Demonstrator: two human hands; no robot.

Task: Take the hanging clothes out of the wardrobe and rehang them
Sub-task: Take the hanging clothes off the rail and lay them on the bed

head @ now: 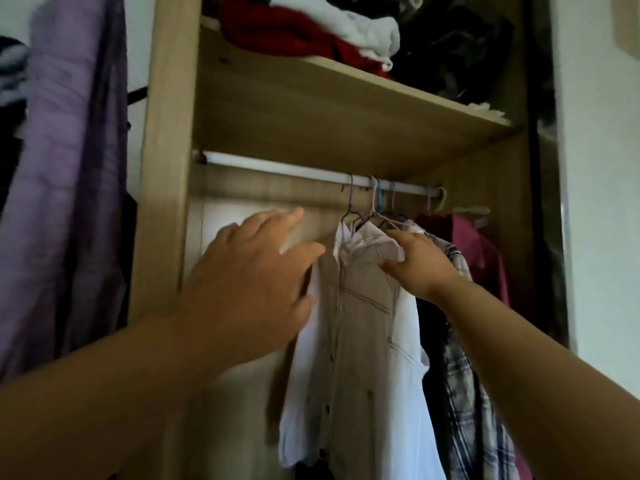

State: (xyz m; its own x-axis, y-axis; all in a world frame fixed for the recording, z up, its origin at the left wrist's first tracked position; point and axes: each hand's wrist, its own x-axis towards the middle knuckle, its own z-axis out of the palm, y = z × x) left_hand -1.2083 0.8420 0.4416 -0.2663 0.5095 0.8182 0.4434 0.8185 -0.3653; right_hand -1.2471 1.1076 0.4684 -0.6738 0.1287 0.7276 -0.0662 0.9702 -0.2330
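A beige button-up shirt [360,327] hangs on a wire hanger [351,206] from the white rail [277,168] of the wooden wardrobe [166,140], over a white shirt [412,393]. My left hand [249,282] reaches up with straight fingers, its fingertips touching the beige shirt's left shoulder. My right hand [420,263] rests on the shirt's right shoulder by the collar, thumb under the collar edge. Behind hang a plaid shirt [464,393] and a pink garment [478,251].
The shelf [346,109] above the rail bears folded red, white and dark clothes. A purple garment [69,174] hangs outside the wardrobe at the left. The rail's left half carries no hangers. A white wall [602,202] stands at the right.
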